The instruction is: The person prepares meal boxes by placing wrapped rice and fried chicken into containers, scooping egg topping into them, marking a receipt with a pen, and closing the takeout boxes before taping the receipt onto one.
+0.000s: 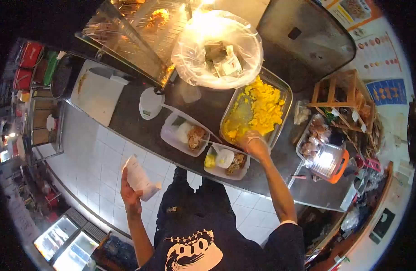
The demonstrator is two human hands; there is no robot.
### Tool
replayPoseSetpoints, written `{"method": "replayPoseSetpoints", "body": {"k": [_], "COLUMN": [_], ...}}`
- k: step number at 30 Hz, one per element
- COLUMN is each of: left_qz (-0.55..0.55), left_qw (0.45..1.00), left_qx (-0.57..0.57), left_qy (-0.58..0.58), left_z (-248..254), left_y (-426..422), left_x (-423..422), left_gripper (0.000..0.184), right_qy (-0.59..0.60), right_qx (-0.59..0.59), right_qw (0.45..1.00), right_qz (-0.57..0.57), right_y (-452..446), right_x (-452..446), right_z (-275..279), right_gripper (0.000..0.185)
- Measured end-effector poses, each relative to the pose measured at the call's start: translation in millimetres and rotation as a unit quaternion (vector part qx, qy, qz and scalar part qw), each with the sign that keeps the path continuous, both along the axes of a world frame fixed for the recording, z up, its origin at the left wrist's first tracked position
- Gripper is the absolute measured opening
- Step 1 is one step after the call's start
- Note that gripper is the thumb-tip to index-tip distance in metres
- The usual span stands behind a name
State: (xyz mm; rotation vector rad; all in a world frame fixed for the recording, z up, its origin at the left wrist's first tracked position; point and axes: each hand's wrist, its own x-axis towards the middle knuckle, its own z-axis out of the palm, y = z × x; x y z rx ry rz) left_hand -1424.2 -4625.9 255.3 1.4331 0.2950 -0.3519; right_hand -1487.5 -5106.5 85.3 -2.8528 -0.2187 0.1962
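My left hand (132, 194) is closed around a creased white paper packet (141, 177), held out over the floor in front of the counter. My right hand (255, 145) reaches to the near edge of a metal tray (288, 97) heaped with chopped yellow food (264, 106). Its fingers look pinched together, but what they grip is hidden. Just left of that hand sits a plastic box (233, 176) with a white lump, brown food and a bit of yellow food. Beside it stands a second plastic box (169, 131) with white and brown food.
A white kitchen scale (150, 104) and a white cutting board (97, 92) are on the dark counter (131, 113). Behind the tray, a plastic-lined bucket (251, 36) contains paper pieces, possibly banknotes. A lit orange lamp (337, 165) and a wooden crate (339, 92) stand at right.
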Motion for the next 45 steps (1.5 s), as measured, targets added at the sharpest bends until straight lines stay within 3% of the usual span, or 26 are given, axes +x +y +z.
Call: {"method": "replayPoseSetpoints", "body": {"k": [5, 8, 9, 11, 14, 17, 19, 22, 25, 27, 29, 32, 33, 35, 37, 38, 40, 41, 42, 44, 45], "left_qz": [0.077, 0.092, 0.089, 0.081, 0.069, 0.069, 0.071, 0.060, 0.061, 0.072, 0.076, 0.089, 0.097, 0.094, 0.090, 0.093, 0.091, 0.099, 0.106, 0.083, 0.066], "left_qw": [0.997, 0.996, 0.996, 0.997, 0.997, 0.997, 0.997, 0.998, 0.998, 0.997, 0.997, 0.996, 0.995, 0.996, 0.996, 0.996, 0.995, 0.995, 0.994, 0.996, 0.997], "left_qx": [0.010, 0.005, -0.001, 0.005, 0.009, 0.017, 0.027, 0.025, 0.019, 0.013, 0.001, -0.007, -0.001, -0.004, -0.007, -0.009, -0.018, -0.016, -0.014, -0.022, -0.025], "left_qy": [0.022, 0.021, 0.021, 0.020, 0.014, 0.011, 0.011, -0.006, 0.005, 0.006, 0.008, 0.013, 0.015, 0.008, -0.002, 0.009, 0.019, 0.017, 0.016, 0.019, 0.018], "left_z": [-10, -17, -16, -14, -10, -6, -6, -8, -7, -6, -10, -19, -20, -20, -18, -18, -14, -10, -8, -14, -16], "left_y": [5, -3, -6, -13, -20, -20, -18, -13, -10, -9, -1, 5, 6, 7, 10, 14, 12, 12, 11, 16, 19], "left_x": [-32, -40, -39, -36, -28, -27, -29, -34, -39, -40, -45, -54, -57, -61, -63, -64, -62, -62, -61, -59, -55], "left_gripper": [0.103, 0.103, 0.103, 0.103, 0.102, 0.102, 0.102, 0.102, 0.101, 0.101, 0.101, 0.101, 0.101, 0.101, 0.101, 0.102, 0.102, 0.102, 0.102, 0.102, 0.102], "right_qy": [0.075, 0.032, 0.033, 0.185, 0.244, 0.149, 0.115, 0.083, 0.106, 0.152, 0.165, 0.347, 0.347, 0.306, 0.340, 0.278, 0.211, 0.204, 0.236, 0.159, 0.154], "right_qx": [-0.004, 0.124, 0.125, 0.124, 0.099, 0.182, 0.223, 0.124, 0.033, -0.052, -0.067, 0.014, 0.012, 0.193, 0.503, 0.651, 0.741, 0.739, 0.680, 0.608, 0.607], "right_qw": [0.997, 0.985, 0.985, 0.959, 0.956, 0.951, 0.953, 0.981, 0.985, 0.985, 0.983, 0.937, 0.936, 0.920, 0.766, 0.640, 0.534, 0.537, 0.605, 0.694, 0.692], "right_qz": [0.024, -0.113, -0.111, -0.175, -0.132, -0.199, -0.170, -0.122, -0.130, -0.057, -0.036, 0.049, 0.051, -0.150, -0.210, -0.297, -0.348, -0.352, -0.340, -0.352, -0.360], "right_y": [13, 14, 16, 18, 29, 23, 13, 13, 14, 23, 32, 31, 28, 14, -19, -14, -23, -31, -36, -16, -11], "right_x": [36, 35, 38, 46, 58, 55, 47, 50, 66, 64, 49, 59, 62, 59, 28, 26, 17, 13, 11, 3, -5], "right_z": [18, 56, 51, 36, 41, 60, 40, 23, 27, 36, 36, 50, 52, 56, -33, -10, -6, -4, 17, 96, 130], "right_gripper": [0.017, 0.025, 0.025, 0.027, 0.027, 0.024, 0.022, 0.021, 0.017, 0.021, 0.021, 0.024, 0.024, 0.032, 0.038, 0.030, 0.026, 0.026, 0.026, 0.022, 0.022]}}
